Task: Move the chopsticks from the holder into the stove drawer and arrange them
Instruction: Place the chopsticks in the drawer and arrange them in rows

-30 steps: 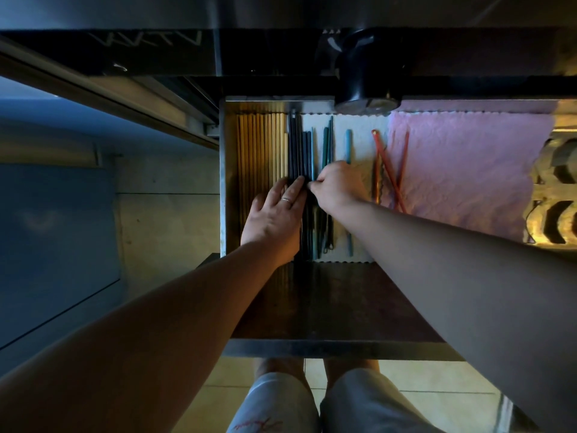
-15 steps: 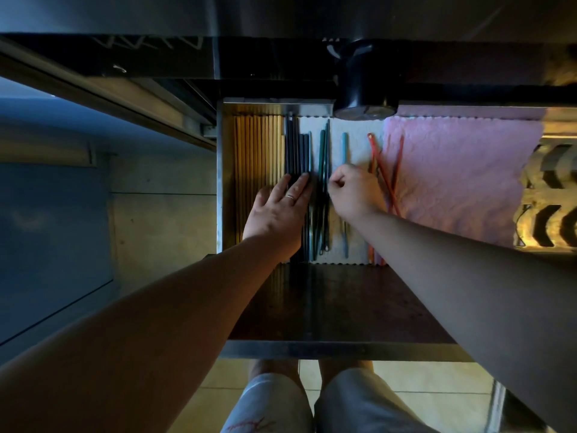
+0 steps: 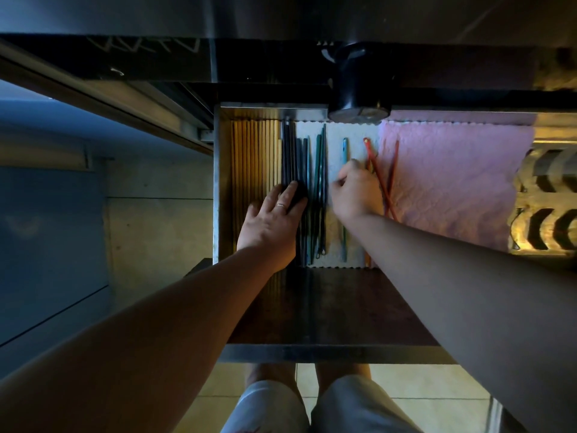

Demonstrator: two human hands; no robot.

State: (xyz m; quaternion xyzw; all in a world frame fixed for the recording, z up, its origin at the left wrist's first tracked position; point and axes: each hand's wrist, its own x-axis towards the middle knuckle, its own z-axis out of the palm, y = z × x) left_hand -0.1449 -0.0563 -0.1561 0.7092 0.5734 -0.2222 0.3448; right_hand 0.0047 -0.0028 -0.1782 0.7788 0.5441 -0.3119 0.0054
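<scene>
A: Left of the pink cloth (image 3: 452,182), the left hand (image 3: 274,220) lies flat with straight fingers, pressing the dark chopsticks (image 3: 290,157). The right hand (image 3: 354,195) is curled over the lone teal chopstick (image 3: 344,151) — pinching it or not, I can't tell.

B: Arranging, then. Next, nudge it toward the green chopsticks (image 3: 320,170).

A: The drawer (image 3: 217,182) holds everything — wooden chopsticks (image 3: 253,157) farthest from the cloth, red chopsticks (image 3: 395,164) at its edge.

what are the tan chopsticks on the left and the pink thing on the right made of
Tan chopsticks: likely bamboo or wood, matte pale-yellow sticks. Pink thing: cloth, apparently a quilted towel; soft puckered texture, scalloped edge.
</scene>
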